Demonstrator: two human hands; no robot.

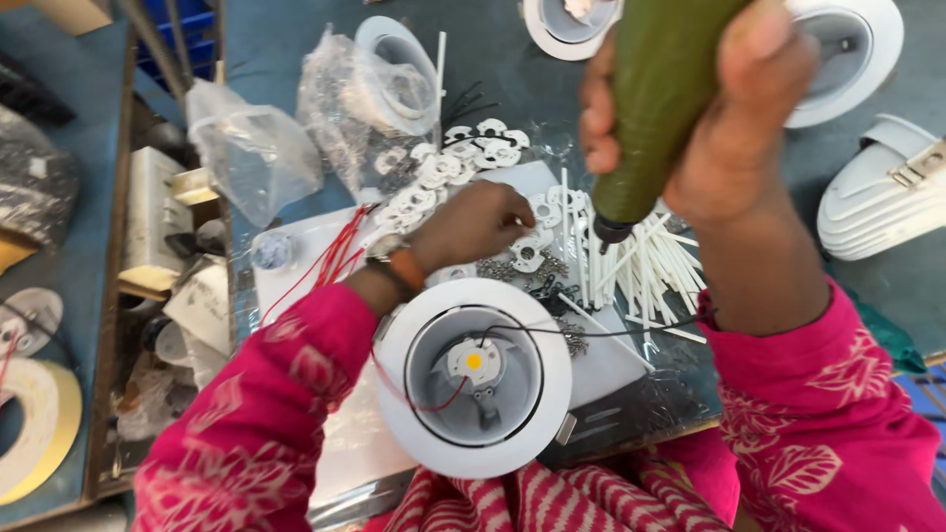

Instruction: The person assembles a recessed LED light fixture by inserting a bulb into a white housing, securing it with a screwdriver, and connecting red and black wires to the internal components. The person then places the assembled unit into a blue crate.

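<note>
My right hand (734,128) grips an olive-green electric screwdriver (652,99), held upright with its dark tip just above the white sleeves. My left hand (471,225) reaches past a round white lamp housing (473,377) and pinches small parts in a pile of white flat brackets (448,167) and metal screws (512,268). The housing lies open side up near my body, with a yellow LED chip at its centre and red and black wires running over its rim.
A bunch of thin white sleeves (641,266) lies right of the brackets. Clear plastic bags (261,148) sit at the left rear. More white lamp housings (852,54) and a stack of white covers (882,197) lie at the right. A cluttered shelf (158,246) stands left.
</note>
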